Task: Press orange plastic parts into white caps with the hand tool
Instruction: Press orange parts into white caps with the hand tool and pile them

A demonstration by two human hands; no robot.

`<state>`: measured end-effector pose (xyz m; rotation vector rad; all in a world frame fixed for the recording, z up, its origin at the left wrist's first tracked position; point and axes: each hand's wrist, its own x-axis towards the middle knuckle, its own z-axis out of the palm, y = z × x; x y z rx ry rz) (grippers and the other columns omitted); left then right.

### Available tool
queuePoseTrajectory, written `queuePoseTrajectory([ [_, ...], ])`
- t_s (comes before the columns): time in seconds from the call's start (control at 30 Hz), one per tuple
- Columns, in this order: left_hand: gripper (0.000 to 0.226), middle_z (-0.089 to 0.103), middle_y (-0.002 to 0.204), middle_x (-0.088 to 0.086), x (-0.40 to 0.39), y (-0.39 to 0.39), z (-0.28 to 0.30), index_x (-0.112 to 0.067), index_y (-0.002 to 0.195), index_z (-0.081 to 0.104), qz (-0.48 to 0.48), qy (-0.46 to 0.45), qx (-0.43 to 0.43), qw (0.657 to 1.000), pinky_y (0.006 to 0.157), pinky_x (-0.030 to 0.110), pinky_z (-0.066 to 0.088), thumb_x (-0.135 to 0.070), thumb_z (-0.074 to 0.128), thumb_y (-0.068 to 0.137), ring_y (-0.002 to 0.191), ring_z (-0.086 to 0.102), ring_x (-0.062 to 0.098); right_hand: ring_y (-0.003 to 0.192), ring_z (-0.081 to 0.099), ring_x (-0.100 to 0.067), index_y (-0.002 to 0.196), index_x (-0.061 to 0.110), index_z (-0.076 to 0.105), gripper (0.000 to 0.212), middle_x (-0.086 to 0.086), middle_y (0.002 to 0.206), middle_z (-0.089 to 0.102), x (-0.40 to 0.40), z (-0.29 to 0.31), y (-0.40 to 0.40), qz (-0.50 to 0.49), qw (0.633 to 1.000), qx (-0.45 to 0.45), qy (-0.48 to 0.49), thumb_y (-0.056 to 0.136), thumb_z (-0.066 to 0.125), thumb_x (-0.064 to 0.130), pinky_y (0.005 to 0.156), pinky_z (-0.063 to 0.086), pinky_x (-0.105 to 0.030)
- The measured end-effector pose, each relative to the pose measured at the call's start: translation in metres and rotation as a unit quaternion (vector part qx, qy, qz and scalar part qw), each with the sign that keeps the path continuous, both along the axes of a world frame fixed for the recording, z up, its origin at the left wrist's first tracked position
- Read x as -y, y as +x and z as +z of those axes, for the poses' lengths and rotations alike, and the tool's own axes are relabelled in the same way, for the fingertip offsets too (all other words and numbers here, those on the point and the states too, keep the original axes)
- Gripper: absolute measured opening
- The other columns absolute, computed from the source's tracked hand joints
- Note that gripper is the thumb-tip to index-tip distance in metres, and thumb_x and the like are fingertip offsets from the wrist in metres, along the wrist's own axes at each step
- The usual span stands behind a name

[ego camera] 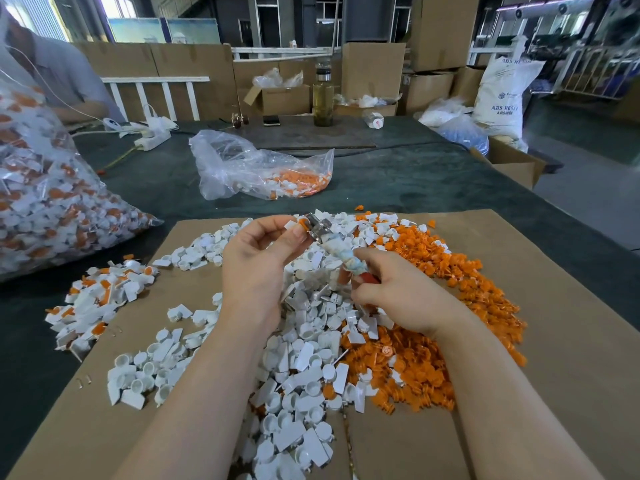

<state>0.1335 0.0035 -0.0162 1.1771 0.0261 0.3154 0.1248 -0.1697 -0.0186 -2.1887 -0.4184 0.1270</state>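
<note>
Two big loose heaps cover the cardboard sheet point(571, 306): white caps point(304, 368) in the middle and near side, orange parts point(433, 368) to the right. Far left, a big clear bag of assembled pieces point(52, 195); a smaller clear bag point(259, 168) lies farther back on the dark table point(433, 181). A small pile of finished caps point(100, 303) sits at the cardboard's left edge. Above the heaps, the right hand point(398, 289) grips the hand tool point(332, 244) by its wrapped handles, fingers curled round them; metal head points far-left. Left hand point(256, 261) pinches a white cap with orange part point(298, 225) between thumb and fingertips, touching the tool head. Step looks like seating or pressing the piece. Cannot tell if the insert is home. Next move likely calls for a steady squeeze with the piece square in the head, then a drop on the left pile.
</note>
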Motion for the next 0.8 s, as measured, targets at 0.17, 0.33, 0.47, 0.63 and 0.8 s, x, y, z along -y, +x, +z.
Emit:
queuePoseTrajectory([
  [0.17,0.015,0.071,0.067,-0.003,0.000,0.001,-0.001,-0.007,0.085,0.067,-0.005,-0.014,-0.001,1.000,0.066,0.017,0.055,0.007,0.066,0.085,0.065,0.069,0.008,0.052,0.049,0.000,0.080,0.028,0.058,0.027,0.026,0.059,0.056,-0.002,-0.003,0.002,0.000,1.000,0.028,-0.004,0.084,0.055,0.001,0.051,0.038,-0.019],
  [0.33,0.015,0.072,0.070,-0.003,-0.001,0.003,-0.002,-0.008,0.085,0.068,-0.002,-0.018,-0.004,1.000,0.067,0.019,0.056,0.006,0.067,0.084,0.069,0.069,0.008,0.051,0.052,0.000,0.074,0.030,0.057,0.032,0.027,0.058,0.058,-0.004,-0.002,0.002,-0.011,0.999,0.050,-0.019,0.084,0.052,0.000,0.046,0.039,-0.016],
  [0.47,0.012,0.073,0.073,-0.002,-0.003,0.003,-0.002,-0.010,0.086,0.069,-0.013,-0.021,-0.013,1.000,0.070,0.021,0.057,0.002,0.069,0.082,0.071,0.070,0.009,0.053,0.050,-0.003,0.078,0.026,0.060,0.023,0.014,0.061,0.057,-0.004,-0.003,0.003,-0.018,0.996,0.076,-0.045,0.085,0.054,0.006,0.049,0.038,-0.021],
  [0.63,0.009,0.076,0.079,-0.001,-0.012,0.002,-0.001,-0.015,0.086,0.070,0.006,0.005,-0.079,0.997,0.077,0.027,0.059,-0.007,0.073,0.082,0.076,0.074,0.013,0.065,0.052,-0.013,0.087,0.016,0.058,0.002,0.003,0.074,0.057,-0.007,-0.011,0.007,-0.041,0.988,0.108,-0.099,0.089,0.057,0.017,0.055,0.038,-0.031],
  [0.8,0.011,0.078,0.086,0.004,-0.049,0.014,0.001,-0.008,0.103,0.068,0.114,-0.185,-0.170,0.961,0.072,0.023,0.061,-0.010,0.065,0.093,0.078,0.075,0.010,0.067,0.052,-0.011,0.083,0.025,0.051,0.008,0.009,0.075,0.055,-0.002,-0.013,0.011,-0.116,0.977,0.136,-0.116,0.088,0.057,0.021,0.054,0.037,-0.031],
])
